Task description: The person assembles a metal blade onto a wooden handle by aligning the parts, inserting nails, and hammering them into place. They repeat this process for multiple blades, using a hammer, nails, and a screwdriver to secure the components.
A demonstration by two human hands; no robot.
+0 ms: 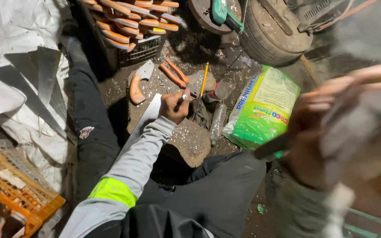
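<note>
Orange crate [31,198] far out to the left of the grip, low in view. White sacking [14,35] above it, with grey triangular metal sheets [45,75] lying on the cloth. Up and left of the grip, a dark crate [142,53] stacked with orange-handled blades.

Left hand [174,107] clenched round a thin tool [184,97], pale tip showing above the fingers and lower end hidden. Directly under that fist and running down-left along the grey sleeve, a long saw blade [148,114], flat on a worn wooden block [190,141]. Whether the tool's point touches the blade cannot be told. Just up-left of the grip, a short saw [137,86] with a wooden handle, also on the block. Just above the grip, orange pliers [175,72]. Just right of it, a yellow pencil [204,78], standing steeply. Slightly further right and lower, a clear bottle [218,121] on the dirt floor, near the block's edge.

Beyond the bottle, a green and yellow bag [263,110], lying tilted. Well above it, a green power tool [223,13] against a round dark drum [274,35].

Right hand [318,128] well apart from the left grip, raised and heavily blurred, closed round a dark bar [272,146] whose free end points back toward the block. Exact kind of bar not readable through the blur.
</note>
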